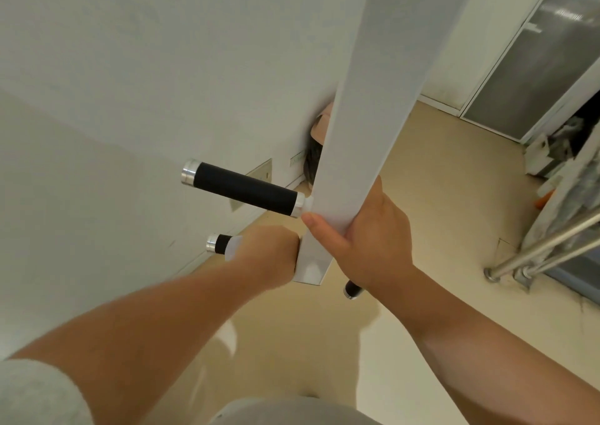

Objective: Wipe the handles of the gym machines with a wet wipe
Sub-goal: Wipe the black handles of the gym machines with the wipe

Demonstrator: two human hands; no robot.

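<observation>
Head view. The left arm reaches forward to the left side of the white post [363, 106]. The left hand [269, 252], blurred, is clenched round the lower handle [218, 244] with the wet wipe [234, 246] caught between palm and grip; a white edge of the wipe shows at the knuckles. The right hand [367, 230] grasps the post near its bottom end, thumb across the front face, fingers hidden behind.

The upper handle [243, 189], black with silver caps, juts from the post's left side, untouched. A third handle tip [353, 290] shows under the right wrist. A pink and dark object [319, 126] is partly hidden behind the post. Steel tubes [535, 256] stand well to its right.
</observation>
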